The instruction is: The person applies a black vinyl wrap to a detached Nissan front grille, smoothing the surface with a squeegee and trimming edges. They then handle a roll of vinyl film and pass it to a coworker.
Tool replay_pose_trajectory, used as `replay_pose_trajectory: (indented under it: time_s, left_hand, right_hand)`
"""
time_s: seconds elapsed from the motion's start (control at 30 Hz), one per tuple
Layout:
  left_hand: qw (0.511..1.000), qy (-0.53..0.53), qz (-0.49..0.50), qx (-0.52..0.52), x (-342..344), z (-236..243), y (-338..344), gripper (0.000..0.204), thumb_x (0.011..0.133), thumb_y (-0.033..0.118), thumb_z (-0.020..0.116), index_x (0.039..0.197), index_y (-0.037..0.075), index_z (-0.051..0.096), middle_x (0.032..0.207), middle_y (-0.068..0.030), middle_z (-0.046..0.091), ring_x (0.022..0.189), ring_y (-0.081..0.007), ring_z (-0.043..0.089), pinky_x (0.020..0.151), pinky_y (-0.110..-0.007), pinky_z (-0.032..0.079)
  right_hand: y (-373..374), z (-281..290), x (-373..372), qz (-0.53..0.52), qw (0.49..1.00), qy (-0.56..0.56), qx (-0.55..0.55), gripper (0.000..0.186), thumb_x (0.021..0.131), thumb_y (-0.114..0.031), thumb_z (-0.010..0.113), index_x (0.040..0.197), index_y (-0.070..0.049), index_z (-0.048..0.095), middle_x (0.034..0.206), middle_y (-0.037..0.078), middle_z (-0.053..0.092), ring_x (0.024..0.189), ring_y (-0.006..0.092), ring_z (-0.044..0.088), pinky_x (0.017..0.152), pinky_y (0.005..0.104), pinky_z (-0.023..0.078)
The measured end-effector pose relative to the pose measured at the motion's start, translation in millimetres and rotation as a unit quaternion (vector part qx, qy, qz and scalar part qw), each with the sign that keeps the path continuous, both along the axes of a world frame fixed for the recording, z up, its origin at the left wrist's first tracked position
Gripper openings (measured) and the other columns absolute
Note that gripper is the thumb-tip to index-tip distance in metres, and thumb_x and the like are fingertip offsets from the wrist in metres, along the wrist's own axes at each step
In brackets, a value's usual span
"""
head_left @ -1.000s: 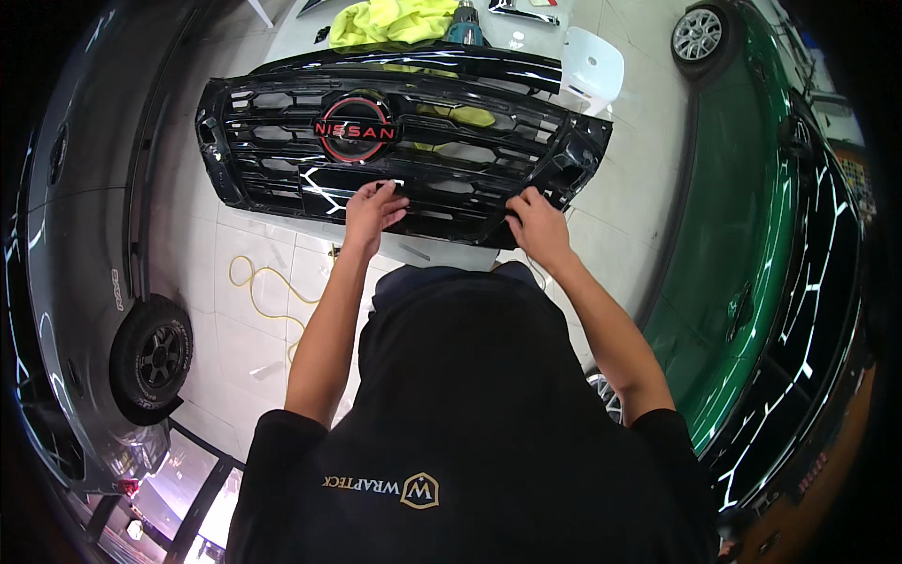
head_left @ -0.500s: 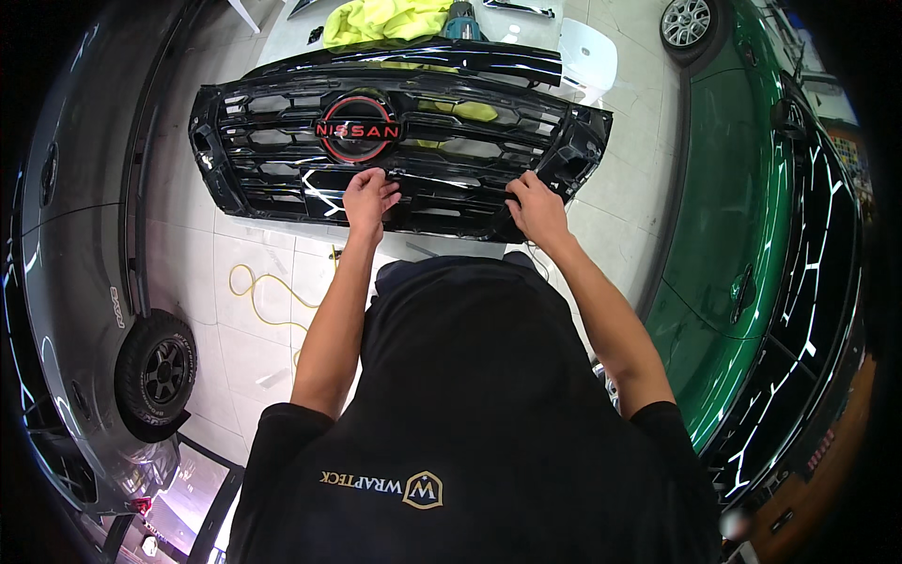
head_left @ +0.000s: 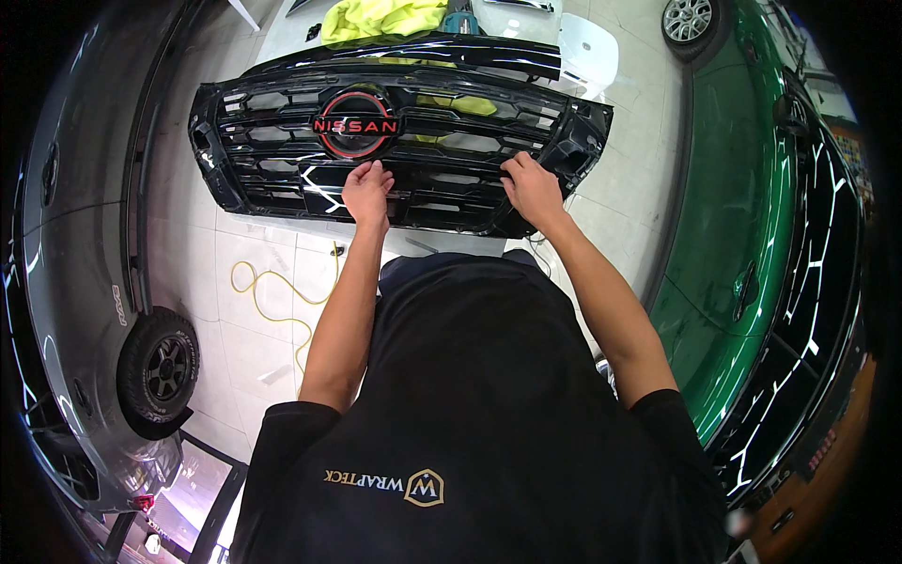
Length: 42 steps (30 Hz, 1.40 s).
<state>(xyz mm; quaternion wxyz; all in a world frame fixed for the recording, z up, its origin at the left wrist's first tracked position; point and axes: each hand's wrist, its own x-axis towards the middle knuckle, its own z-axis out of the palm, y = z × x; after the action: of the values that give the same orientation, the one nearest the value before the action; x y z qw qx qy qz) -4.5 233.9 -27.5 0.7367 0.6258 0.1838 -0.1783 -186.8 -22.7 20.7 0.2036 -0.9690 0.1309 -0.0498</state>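
A glossy black car grille (head_left: 451,193) lies across a light table in front of me, with a round emblem (head_left: 356,124) ringed in red on its upper middle. My left hand (head_left: 367,195) is over the grille's lower bars, just below the emblem. Its fingers are drawn together in a pinch, and what sits between them is too small to name. Over the bars toward the right end is my right hand (head_left: 534,195), fingers bent and closed at the tips. Whatever those fingertips hold is hidden from view.
A yellow-green cloth (head_left: 381,19) and a teal power tool (head_left: 460,23) lie beyond the grille. A white stool (head_left: 589,56) stands at the far right. Yellow cord (head_left: 272,274) loops over the floor. A grey vehicle (head_left: 75,235) flanks the left, a green car (head_left: 723,254) the right.
My right hand has shifted slightly up and left along the bars. My left hand has moved only slightly, its fingers closer together. The grille appears slightly higher in view.
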Motion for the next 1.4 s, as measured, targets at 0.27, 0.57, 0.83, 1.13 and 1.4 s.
replay_pose_trajectory:
  time_s: [0.27,0.57,0.83,1.13,1.4]
  left_hand:
    - [1.000,-0.014,-0.005,0.003,0.2,-0.2,-2.9,0.038,0.095,0.005,0.080,0.123,-0.006,0.057,0.099,-0.0139,0.073,0.082,-0.0192,0.075,0.071,-0.029,0.063]
    - [1.000,0.000,-0.010,0.022,5.2,-7.7,-1.9,0.035,0.094,0.005,0.081,0.119,-0.005,0.058,0.094,-0.0122,0.073,0.076,-0.0182,0.074,0.066,-0.028,0.062]
    - [1.000,0.005,-0.022,0.018,8.2,-10.1,0.2,0.037,0.093,0.006,0.082,0.119,-0.005,0.059,0.095,-0.0112,0.072,0.077,-0.0181,0.074,0.068,-0.027,0.062]
    - [0.999,0.019,-0.020,0.023,8.4,-7.6,-1.1,0.035,0.094,0.007,0.083,0.118,-0.004,0.059,0.093,-0.0098,0.072,0.077,-0.0163,0.072,0.065,-0.026,0.058]
    - [0.999,0.004,-0.024,0.029,7.1,-7.7,-1.1,0.036,0.094,0.010,0.083,0.117,-0.004,0.060,0.093,-0.0092,0.072,0.077,-0.0156,0.073,0.065,-0.025,0.057]
  right_hand:
    - [1.7,-3.3,2.4,-0.016,1.000,0.020,0.001,0.021,0.093,-0.015,0.076,0.112,-0.009,0.070,0.109,0.009,0.064,0.106,0.0325,0.070,0.083,0.0475,0.059]
    - [-7.4,2.0,-10.0,-0.037,0.999,-0.024,0.005,0.030,0.088,-0.016,0.081,0.115,-0.008,0.069,0.111,0.011,0.064,0.108,0.0324,0.068,0.085,0.0449,0.060]
    - [-24.0,7.6,-36.5,-0.080,0.997,0.013,0.019,0.029,0.091,-0.022,0.080,0.115,-0.009,0.070,0.109,0.011,0.064,0.108,0.0327,0.068,0.087,0.0451,0.058]
    - [-11.2,0.5,-12.5,-0.071,0.997,0.005,0.019,0.024,0.092,-0.024,0.080,0.107,-0.008,0.071,0.106,0.011,0.065,0.101,0.0351,0.069,0.084,0.0464,0.058]
    - [-14.8,-1.0,-8.6,-0.056,0.998,0.013,0.022,0.021,0.091,-0.022,0.080,0.104,-0.008,0.071,0.104,0.011,0.065,0.102,0.0352,0.069,0.084,0.0475,0.058]
